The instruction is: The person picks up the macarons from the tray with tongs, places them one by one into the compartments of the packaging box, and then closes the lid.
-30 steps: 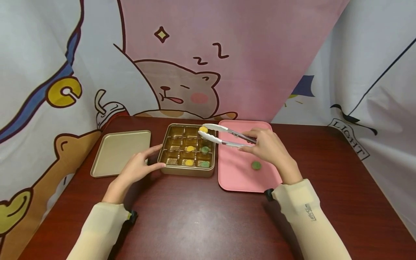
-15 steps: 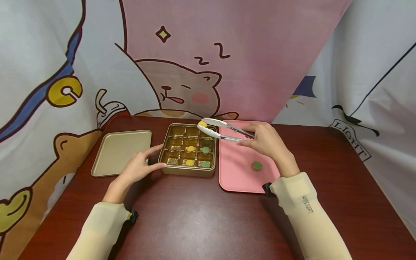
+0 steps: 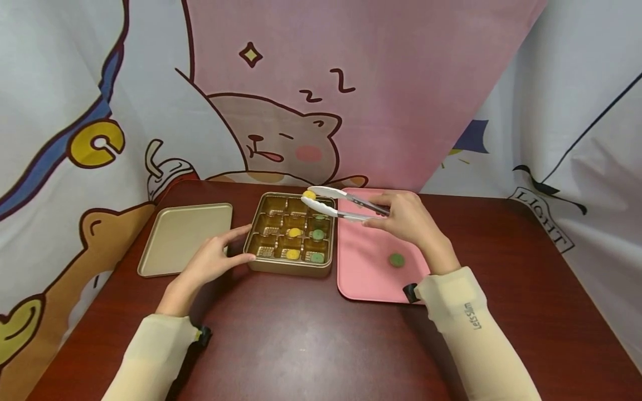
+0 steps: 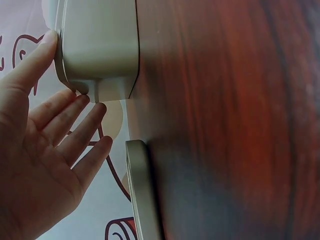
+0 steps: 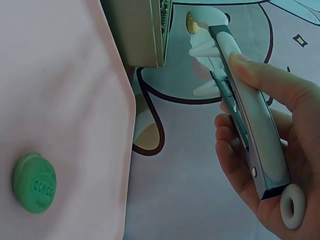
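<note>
My right hand (image 3: 408, 217) grips white-tipped tongs (image 5: 255, 115). A small yellow disc (image 3: 309, 195) is between the tong tips, over the back row of a gold box (image 3: 288, 268). The box has a divided gold insert. In its middle column lie a yellow disc (image 3: 295, 232) and another nearer the front; green discs, such as the one (image 3: 318, 234) in the middle row, fill the right column. My left hand (image 3: 213, 259) rests at the box's left side, fingers mostly straight and thumb (image 4: 49, 40) on the rim.
A pink tray (image 3: 368, 278) stands right of the box and bears one green disc (image 3: 397, 260), embossed with lettering. A flat gold lid (image 3: 185, 236) lies to the left. Behind the dark wooden table (image 3: 306, 345) hangs a printed cartoon cloth (image 3: 401, 100).
My right hand and the tongs have moved slightly left and back, carrying the yellow disc toward the back middle compartment. The green disc in the back right has come into sight. My left hand stays put.
</note>
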Motion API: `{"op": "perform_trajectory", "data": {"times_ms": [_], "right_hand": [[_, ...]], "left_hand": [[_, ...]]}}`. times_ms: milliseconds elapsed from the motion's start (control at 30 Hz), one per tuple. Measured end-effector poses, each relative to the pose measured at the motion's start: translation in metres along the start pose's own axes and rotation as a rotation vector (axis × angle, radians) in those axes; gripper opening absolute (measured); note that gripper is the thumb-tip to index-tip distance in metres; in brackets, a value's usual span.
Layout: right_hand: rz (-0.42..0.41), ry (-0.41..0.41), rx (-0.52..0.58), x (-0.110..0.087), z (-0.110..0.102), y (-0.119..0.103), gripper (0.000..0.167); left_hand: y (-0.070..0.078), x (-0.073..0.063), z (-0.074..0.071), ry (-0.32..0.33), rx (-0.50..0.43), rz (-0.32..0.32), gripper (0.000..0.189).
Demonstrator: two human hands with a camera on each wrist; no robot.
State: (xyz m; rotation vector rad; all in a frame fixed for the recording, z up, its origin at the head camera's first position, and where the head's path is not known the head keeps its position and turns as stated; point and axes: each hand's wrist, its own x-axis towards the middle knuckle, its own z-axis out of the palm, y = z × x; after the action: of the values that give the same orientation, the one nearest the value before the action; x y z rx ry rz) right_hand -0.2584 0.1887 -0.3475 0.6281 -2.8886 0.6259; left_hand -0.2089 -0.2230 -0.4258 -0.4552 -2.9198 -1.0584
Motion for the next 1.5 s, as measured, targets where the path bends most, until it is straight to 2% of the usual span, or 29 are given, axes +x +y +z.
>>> {"op": "perform_trajectory", "data": {"times_ms": [200, 567, 867, 1167, 1367, 1500], "right_hand": [[-0.013, 0.012, -0.033, 0.002, 0.004, -0.004, 0.051], [-0.005, -0.033, -0.018, 0.006, 0.010, -0.008, 0.053], [-0.003, -0.035, 0.003, 0.002, 0.008, -0.006, 0.052], [0.050, -0.025, -0.005, -0.014, -0.005, 0.004, 0.053], [0.052, 0.001, -0.022, -0.033, -0.013, 0.014, 0.055], [0.084, 0.002, -0.014, -0.049, -0.019, 0.020, 0.057]], "left_hand": [[0.000, 0.000, 0.000, -0.005, 0.009, 0.000, 0.073], [0.001, -0.001, 0.001, 0.001, 0.015, 0.004, 0.072], [0.003, -0.001, 0.000, -0.003, 0.010, 0.008, 0.071], [0.001, -0.001, 0.000, -0.004, 0.014, 0.007, 0.072], [0.003, -0.002, 0.000, -0.004, 0.020, -0.001, 0.073], [0.005, -0.002, 0.000, -0.007, 0.024, -0.007, 0.073]]}}
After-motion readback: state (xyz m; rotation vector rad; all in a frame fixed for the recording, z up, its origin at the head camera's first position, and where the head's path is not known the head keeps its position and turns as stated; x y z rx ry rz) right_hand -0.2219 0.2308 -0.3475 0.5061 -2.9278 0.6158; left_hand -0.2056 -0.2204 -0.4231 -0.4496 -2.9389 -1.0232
